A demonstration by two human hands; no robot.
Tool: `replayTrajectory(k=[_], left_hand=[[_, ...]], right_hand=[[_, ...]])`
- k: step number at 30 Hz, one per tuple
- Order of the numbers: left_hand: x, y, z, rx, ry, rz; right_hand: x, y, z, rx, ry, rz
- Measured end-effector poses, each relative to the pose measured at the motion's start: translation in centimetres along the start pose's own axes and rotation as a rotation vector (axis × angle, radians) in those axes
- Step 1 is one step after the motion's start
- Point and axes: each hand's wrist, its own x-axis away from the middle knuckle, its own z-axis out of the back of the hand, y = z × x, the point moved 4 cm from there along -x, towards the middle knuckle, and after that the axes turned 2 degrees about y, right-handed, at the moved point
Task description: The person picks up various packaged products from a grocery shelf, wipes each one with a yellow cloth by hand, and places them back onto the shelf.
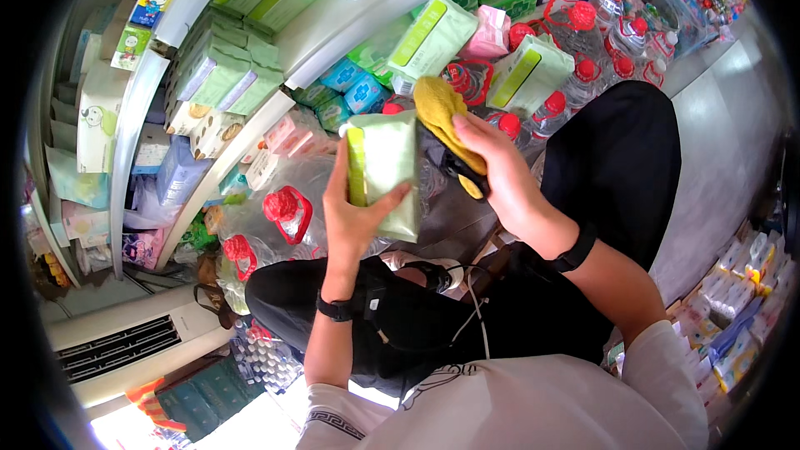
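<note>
In my left hand [356,206] is a pale green soft pack [386,169] with a lime stripe, held upright with the thumb across its face. My right hand [509,178] grips a folded yellow and dark grey cloth [447,115], just right of the pack. Two similar green packs, one pack [434,34] and another pack [530,72], rest beyond my hands among large clear bottles with red caps. A pink pack [487,31] sits between them.
Shelves [350,25] of packaged paper goods curve along the left and far side. Large water bottles [287,206] with red handles stand by my left knee. A cable [481,319] hangs over my lap. Stacked packs [725,300] lie at the right; an air conditioner [119,347] is lower left.
</note>
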Motion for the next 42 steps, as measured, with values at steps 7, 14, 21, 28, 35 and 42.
replayTrajectory(k=[7, 14, 21, 28, 35, 42], left_hand=[[0.8, -0.9, -2.4, 0.664, 0.097, 0.258], [1.1, -1.5, -2.1, 0.888, 0.027, 0.305], [1.7, 0.8, -2.3, 0.444, 0.148, 0.219], [2.6, -2.4, -1.8, 0.895, 0.108, 0.510], [2.7, -2.9, -2.1, 0.982, 0.043, 0.549], [2.5, -4.2, -1.1, 0.873, -0.034, 0.562]], right_hand=[[1.4, 2.6, -1.7, 0.830, -0.060, 0.616], [1.9, 2.6, -2.3, 0.709, -0.077, 0.564], [1.0, 1.3, -1.2, 0.942, 0.038, 0.657], [3.2, 3.3, -3.1, 1.296, -0.244, 0.796], [2.8, 2.9, -3.0, 1.296, -0.288, 0.747], [3.7, 3.6, -3.2, 1.205, -0.610, 0.630]])
